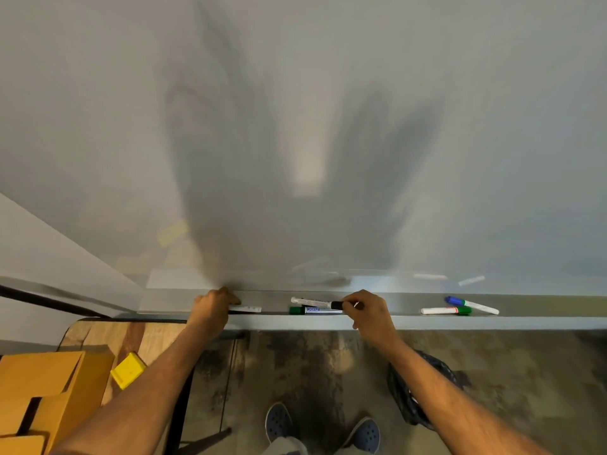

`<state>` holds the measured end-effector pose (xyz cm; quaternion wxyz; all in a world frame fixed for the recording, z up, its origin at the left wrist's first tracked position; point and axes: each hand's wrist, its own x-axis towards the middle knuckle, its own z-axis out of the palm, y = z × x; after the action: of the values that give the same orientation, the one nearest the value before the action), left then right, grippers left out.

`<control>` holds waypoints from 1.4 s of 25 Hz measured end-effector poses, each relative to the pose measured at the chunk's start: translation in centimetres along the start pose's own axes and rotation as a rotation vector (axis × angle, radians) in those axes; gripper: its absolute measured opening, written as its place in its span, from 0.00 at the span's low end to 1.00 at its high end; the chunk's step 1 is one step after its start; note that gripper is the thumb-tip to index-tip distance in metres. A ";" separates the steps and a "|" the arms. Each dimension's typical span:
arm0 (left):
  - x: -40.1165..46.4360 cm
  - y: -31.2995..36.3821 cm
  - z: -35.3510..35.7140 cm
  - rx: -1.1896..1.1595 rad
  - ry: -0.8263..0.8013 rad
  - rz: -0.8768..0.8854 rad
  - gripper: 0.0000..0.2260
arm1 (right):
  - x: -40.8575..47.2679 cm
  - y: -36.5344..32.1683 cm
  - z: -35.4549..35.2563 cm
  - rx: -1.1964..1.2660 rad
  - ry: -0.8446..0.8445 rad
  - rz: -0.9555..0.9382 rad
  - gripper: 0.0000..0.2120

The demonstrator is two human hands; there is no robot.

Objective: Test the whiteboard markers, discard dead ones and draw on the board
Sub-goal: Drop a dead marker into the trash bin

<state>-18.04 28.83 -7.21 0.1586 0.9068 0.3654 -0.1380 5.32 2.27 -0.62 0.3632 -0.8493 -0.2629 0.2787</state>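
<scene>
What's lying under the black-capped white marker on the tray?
A green-capped marker with a blue label lies under the black-capped white marker, which the right hand pinches. Its right end is hidden behind that hand.

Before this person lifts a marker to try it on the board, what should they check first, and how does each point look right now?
1. Right hand grips the black-capped marker: ok.
2. Left hand holds the white marker on the tray: ok.
3. Cap off the black-capped marker: not ok, still on.
4. Whiteboard free of marks for a test stroke: ok.
5. Marker has ink: cannot tell.
6. Black bag on the floor, open for dead markers: cannot tell.
</scene>
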 end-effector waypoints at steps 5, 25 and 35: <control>0.2 0.9 -0.3 0.100 -0.008 0.005 0.21 | -0.9 0.8 -0.6 0.003 0.030 0.066 0.07; -9.5 27.7 -10.2 -0.964 0.002 0.374 0.13 | -5.8 -1.8 -11.9 0.389 -0.146 -0.061 0.09; -14.7 40.9 -15.5 -0.735 0.497 0.687 0.09 | -9.4 -3.9 -26.3 0.544 -0.017 -0.407 0.17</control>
<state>2.68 -2.16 19.90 0.4092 0.8640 0.0992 0.2761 15.26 -13.87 20.26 0.6224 -0.6490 -0.3463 0.2674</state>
